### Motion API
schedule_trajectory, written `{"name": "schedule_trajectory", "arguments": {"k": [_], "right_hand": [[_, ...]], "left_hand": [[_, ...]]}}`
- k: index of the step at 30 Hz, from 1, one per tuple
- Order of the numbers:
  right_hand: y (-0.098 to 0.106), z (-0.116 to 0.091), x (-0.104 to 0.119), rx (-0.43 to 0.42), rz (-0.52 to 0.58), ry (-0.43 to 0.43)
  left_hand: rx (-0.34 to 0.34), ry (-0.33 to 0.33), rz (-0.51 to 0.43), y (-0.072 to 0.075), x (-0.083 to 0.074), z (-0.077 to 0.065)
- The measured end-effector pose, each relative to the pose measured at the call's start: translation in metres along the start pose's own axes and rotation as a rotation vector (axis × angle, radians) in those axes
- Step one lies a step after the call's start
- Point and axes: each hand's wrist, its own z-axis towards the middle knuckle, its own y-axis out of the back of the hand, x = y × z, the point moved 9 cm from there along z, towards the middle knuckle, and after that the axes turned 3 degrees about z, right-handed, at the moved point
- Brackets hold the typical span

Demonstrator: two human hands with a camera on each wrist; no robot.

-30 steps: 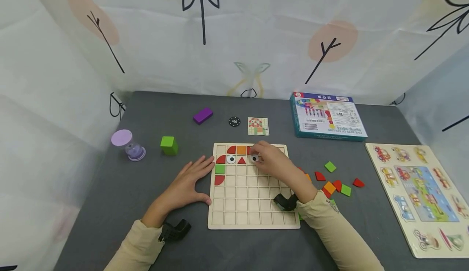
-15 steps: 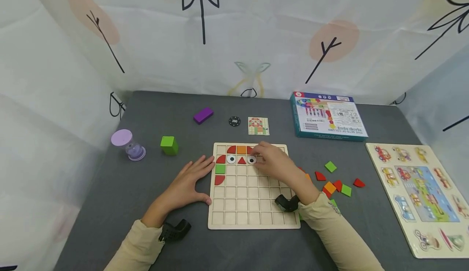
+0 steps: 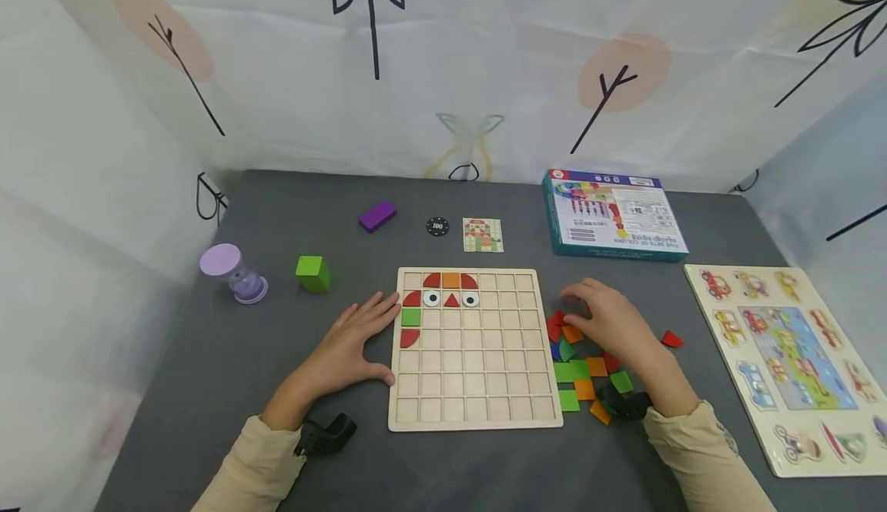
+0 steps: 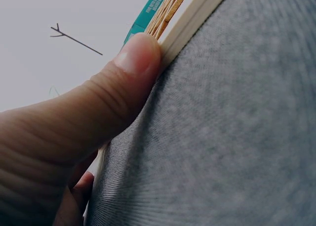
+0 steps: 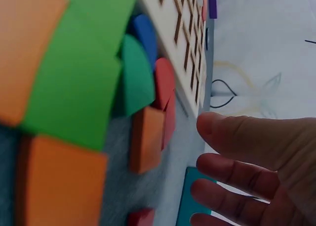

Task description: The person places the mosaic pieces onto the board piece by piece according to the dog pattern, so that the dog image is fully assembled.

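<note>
A wooden grid board lies on the dark table. Its upper left cells hold red quarter-round pieces, an orange square, a red triangle, a green square and two eye discs. My left hand rests against the board's left edge, fingers spread; its thumb touches the rim in the left wrist view. Right of the board, my right hand hovers over loose coloured pieces, thumb and fingers apart, holding nothing. Among them are an orange piece and a green rounded piece.
Behind the board lie a pattern card, a black disc marked 100 and a purple block. A green block and an hourglass stand left. A game box and a picture puzzle lie right.
The second eye disc slid left into its cell beside the red triangle. My right hand then let go of it and moved right, over the loose pieces. My left hand stays at the board.
</note>
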Motion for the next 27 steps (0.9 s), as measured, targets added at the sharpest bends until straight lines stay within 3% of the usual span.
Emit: {"name": "schedule_trajectory", "arguments": {"k": [5, 13, 22, 27], "right_hand": [[-0.004, -0.007, -0.004, 0.029, -0.039, -0.005], [-0.013, 0.001, -0.002, 0.040, -0.097, -0.012], [-0.016, 0.007, -0.014, 0.060, -0.091, -0.156], [-0.010, 0.007, -0.018, 0.028, -0.095, -0.127]], "left_hand": [[-0.003, 0.002, 0.001, 0.000, 0.002, 0.000], [-0.002, -0.001, 0.002, -0.001, 0.002, 0.000], [-0.005, -0.005, 0.007, 0.001, 0.001, 0.000], [-0.003, -0.004, 0.005, 0.001, 0.000, -0.001]]}}
